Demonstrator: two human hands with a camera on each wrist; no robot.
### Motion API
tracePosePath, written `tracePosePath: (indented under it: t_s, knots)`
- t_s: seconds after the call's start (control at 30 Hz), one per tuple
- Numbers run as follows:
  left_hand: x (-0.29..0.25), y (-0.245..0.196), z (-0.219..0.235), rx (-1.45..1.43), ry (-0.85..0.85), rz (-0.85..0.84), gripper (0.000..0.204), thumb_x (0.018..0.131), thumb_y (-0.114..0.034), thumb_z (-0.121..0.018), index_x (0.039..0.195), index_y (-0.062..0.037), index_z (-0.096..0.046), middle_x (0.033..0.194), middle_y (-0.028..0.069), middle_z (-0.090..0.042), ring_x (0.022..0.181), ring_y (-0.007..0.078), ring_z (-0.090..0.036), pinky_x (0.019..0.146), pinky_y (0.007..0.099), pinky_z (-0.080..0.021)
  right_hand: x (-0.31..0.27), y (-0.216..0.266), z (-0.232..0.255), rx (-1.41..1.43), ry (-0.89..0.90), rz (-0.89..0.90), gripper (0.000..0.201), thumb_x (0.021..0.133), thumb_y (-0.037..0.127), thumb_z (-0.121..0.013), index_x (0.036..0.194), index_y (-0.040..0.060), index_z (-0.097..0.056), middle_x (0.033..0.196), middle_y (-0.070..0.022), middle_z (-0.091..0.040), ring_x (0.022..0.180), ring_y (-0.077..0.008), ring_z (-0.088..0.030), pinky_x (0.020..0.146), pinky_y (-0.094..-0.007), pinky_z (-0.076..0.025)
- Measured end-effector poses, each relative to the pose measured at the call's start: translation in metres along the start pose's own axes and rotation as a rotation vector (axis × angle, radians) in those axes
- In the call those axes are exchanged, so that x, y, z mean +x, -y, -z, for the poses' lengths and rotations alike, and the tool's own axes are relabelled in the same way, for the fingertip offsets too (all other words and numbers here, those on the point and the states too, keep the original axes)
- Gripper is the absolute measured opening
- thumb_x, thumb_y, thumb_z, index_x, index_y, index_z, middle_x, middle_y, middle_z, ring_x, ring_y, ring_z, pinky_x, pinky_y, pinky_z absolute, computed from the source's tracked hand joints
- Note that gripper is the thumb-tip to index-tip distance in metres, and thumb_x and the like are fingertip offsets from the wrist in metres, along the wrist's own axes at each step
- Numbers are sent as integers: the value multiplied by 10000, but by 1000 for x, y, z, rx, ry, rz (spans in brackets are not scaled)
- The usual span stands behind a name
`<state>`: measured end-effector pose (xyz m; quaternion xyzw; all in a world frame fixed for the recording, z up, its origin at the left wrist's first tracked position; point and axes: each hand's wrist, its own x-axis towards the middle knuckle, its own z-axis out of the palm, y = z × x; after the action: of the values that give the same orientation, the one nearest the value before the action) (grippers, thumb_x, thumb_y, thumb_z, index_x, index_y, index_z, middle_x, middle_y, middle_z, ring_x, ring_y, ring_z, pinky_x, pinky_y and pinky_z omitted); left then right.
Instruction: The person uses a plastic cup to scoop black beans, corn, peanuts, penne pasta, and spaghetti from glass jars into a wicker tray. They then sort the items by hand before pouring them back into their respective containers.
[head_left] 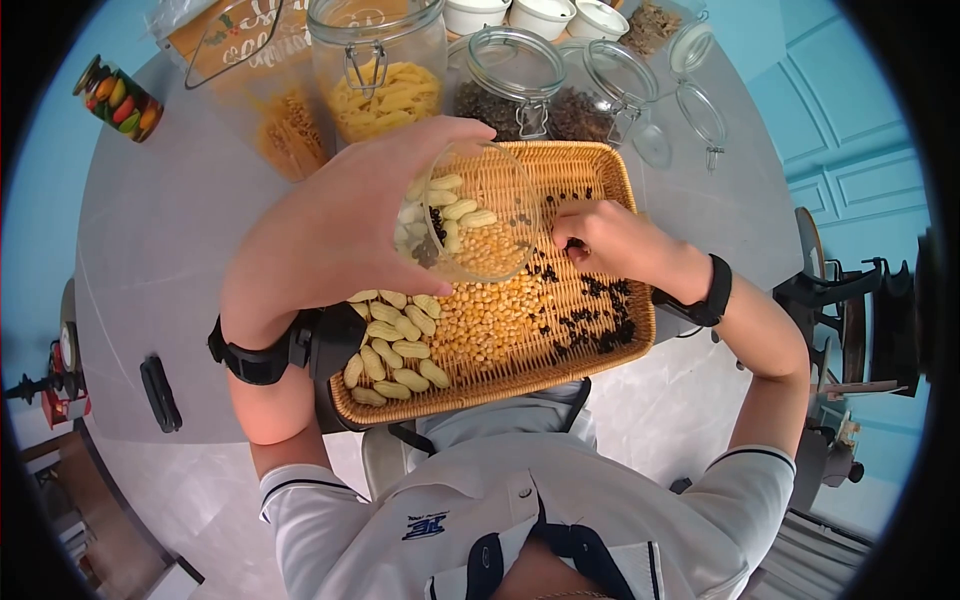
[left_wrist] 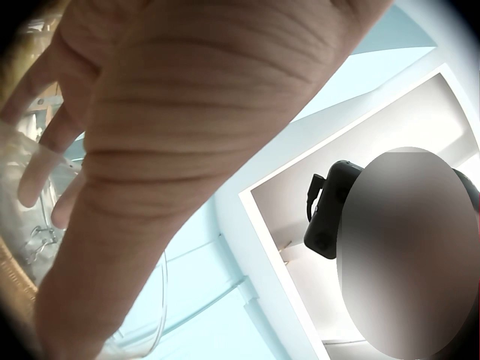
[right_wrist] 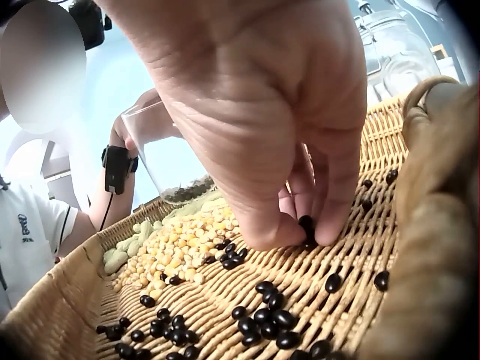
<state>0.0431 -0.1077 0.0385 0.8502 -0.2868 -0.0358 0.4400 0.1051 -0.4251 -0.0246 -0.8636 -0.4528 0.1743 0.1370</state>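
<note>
My left hand (head_left: 335,225) grips a clear glass cup (right_wrist: 165,154), tilted over the wicker basket (head_left: 490,392), thumb and fingers on opposite sides of its wall. Some dark beans (head_left: 437,225) show at the bottom of the cup. Inside the basket, the right hand (head_left: 625,240) reaches down to the woven floor. Its thumb and fingertips pinch a black bean (right_wrist: 307,229). Loose black beans (head_left: 615,335) lie scattered on the right side. Yellow corn kernels (head_left: 485,320) spread across the middle, and peanuts in shells (head_left: 395,350) fill the left.
Behind the basket stand a jar of penne pasta (head_left: 385,100), a clip-top jar (head_left: 505,90) with dark contents and another open jar (head_left: 590,105). White bowls (head_left: 540,15) sit farther back. At the far left is a jar of colourful pieces (head_left: 120,100); a black object (head_left: 160,393) lies nearer.
</note>
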Motion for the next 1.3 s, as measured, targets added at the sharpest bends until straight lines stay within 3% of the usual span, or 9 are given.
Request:
tracePosePath:
  t_s: [0.17,0.27,0.3,0.4,0.47,0.67,0.8,1.0,1.3]
  knots:
    - [0,-1,1,12,6,8,1000,558,-69,-898,1470,-94,-487,1408,94,-594,1299,266,-565,1122,369,-413,5,-18,-6,47,-41,37,172,657,-38,-742,797,-5,-647,828,-116,-658,728,-289,-661,646,-368,-537]
    - [-1,1,0,33,7,23,994,570,-77,-899,1472,-92,-481,1403,99,-595,1302,270,-566,1123,374,-416,3,-15,17,204,5,-155,202,640,-11,-744,839,-4,-714,802,-109,-689,721,-231,-683,665,-338,-544]
    - [-1,1,-1,36,10,29,992,574,-79,-899,1472,-88,-479,1401,101,-595,1304,272,-565,1125,374,-416,0,-15,25,366,-35,-186,240,658,-1,-752,898,-14,-734,826,-84,-706,704,-141,-665,658,-276,-544]
    - [1,2,-3,34,23,-10,971,612,-140,-905,1473,-85,-461,1422,131,-570,1312,322,-542,1111,398,-430,0,21,66,637,-138,-255,183,697,-12,-740,879,-21,-724,831,-70,-705,738,-114,-669,676,-241,-549]
    - [4,6,-7,20,40,-40,963,629,-168,-908,1473,-83,-453,1431,148,-557,1316,349,-530,1101,411,-438,6,49,84,664,-225,-54,158,720,-25,-731,877,-27,-715,830,-49,-698,753,-99,-663,695,-228,-558]
    - [5,2,-8,8,79,13,957,637,-166,-910,1471,-72,-451,1418,158,-561,1314,362,-525,1094,418,-438,39,88,78,182,-241,322,118,789,-60,-739,894,-12,-718,889,-66,-699,740,-180,-702,704,-279,-563]
    - [4,1,-5,5,41,13,972,598,-122,-914,1460,-57,-469,1379,139,-601,1302,320,-559,1098,389,-434,41,76,71,272,-370,352,108,804,21,-783,902,-9,-748,866,-107,-729,755,-238,-717,707,-315,-566]
    - [2,1,-3,8,7,9,995,575,-104,-919,1465,-58,-477,1374,126,-614,1304,296,-571,1112,382,-426,35,56,77,601,-390,131,110,831,2,-786,938,-6,-763,878,-72,-754,775,-110,-704,686,-261,-552]
    - [1,1,2,27,8,14,999,575,-90,-910,1475,-77,-477,1402,114,-598,1307,269,-562,1121,376,-420,33,64,75,421,-416,252,114,838,-19,-759,944,13,-785,905,-73,-737,770,-128,-685,722,-252,-550]
